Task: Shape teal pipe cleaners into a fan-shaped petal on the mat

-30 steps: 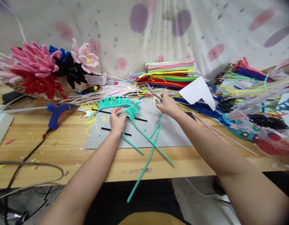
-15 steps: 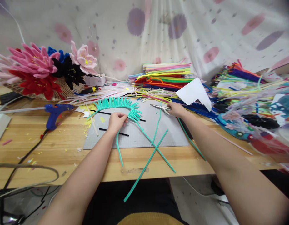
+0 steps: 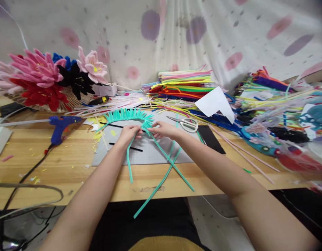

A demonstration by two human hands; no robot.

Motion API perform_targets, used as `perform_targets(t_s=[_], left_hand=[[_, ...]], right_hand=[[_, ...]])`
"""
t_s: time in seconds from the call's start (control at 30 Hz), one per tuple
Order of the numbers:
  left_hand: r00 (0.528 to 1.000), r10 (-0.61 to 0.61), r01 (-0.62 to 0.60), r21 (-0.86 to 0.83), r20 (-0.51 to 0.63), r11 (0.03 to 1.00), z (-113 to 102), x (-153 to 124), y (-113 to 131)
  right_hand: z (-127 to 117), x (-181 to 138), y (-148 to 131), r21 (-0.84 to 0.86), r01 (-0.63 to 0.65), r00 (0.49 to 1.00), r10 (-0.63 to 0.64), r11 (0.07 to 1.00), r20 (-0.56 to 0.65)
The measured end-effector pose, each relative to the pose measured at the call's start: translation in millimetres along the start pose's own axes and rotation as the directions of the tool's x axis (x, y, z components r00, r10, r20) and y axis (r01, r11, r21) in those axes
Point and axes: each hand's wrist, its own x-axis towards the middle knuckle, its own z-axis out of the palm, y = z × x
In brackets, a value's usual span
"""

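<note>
A teal pipe-cleaner piece, a curved row of folded loops with long loose stems, lies on a grey cutting mat. My left hand pinches it at the right end of the loop row. My right hand pinches the same teal strands just beside the left hand. Scissors with white handles lie on the mat to the right, apart from both hands.
A blue glue gun with its cable lies left on the wooden table. Pipe-cleaner flowers stand at the back left. Stacks of coloured pipe cleaners and white paper fill the back; a cluttered pile sits right.
My right hand set the scissors down on the mat and came left to the teal piece, joining the left hand. The teal stems shifted a little.
</note>
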Motion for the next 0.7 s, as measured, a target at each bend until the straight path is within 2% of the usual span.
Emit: perform_targets(t_s=[0.1, 0.27, 0.4, 0.47, 0.57, 0.63, 0.7], left_hand=[[0.995, -0.06, 0.068, -0.101, 0.079, 0.993, 0.9, -2.1, 2.4], [0.977, -0.078, 0.119, -0.207, 0.199, 0.971, -0.1, -1.5, 1.8], [0.965, -0.079, 0.124, -0.172, 0.25, 0.977, -4.7, 4.2, -0.2], [0.96, -0.048, 0.08, -0.107, 0.275, 0.991, -5.7, 6.0, -0.3], [0.957, 0.033, -0.031, -0.011, 0.289, 0.999, -3.2, 5.5, 0.0], [0.963, 0.102, -0.104, -0.008, 0.249, 0.995, -0.1, 3.4, -0.2], [0.973, 0.164, -0.155, -0.063, 0.164, 0.986, 2.7, 1.0, -1.6]], right_hand=[[4.1, 8.4, -2.6, 0.173, -0.009, 1.0, 0.005, 0.985, 0.019], [6.1, 16.2, -4.8, 0.225, -0.001, 0.999, 0.011, 0.974, -0.044], [9.2, 20.1, -4.3, 0.239, 0.125, 0.991, -0.111, 0.963, -0.07], [8.4, 22.9, -3.5, 0.177, 0.215, 0.976, -0.208, 0.96, -0.06], [4.1, 26.0, -3.5, -0.036, 0.355, 0.933, -0.357, 0.934, -0.053], [-0.5, 25.4, -4.5, -0.193, 0.43, 0.887, -0.452, 0.882, -0.091], [-5.9, 22.1, -5.5, -0.316, 0.448, 0.846, -0.511, 0.837, -0.154]])
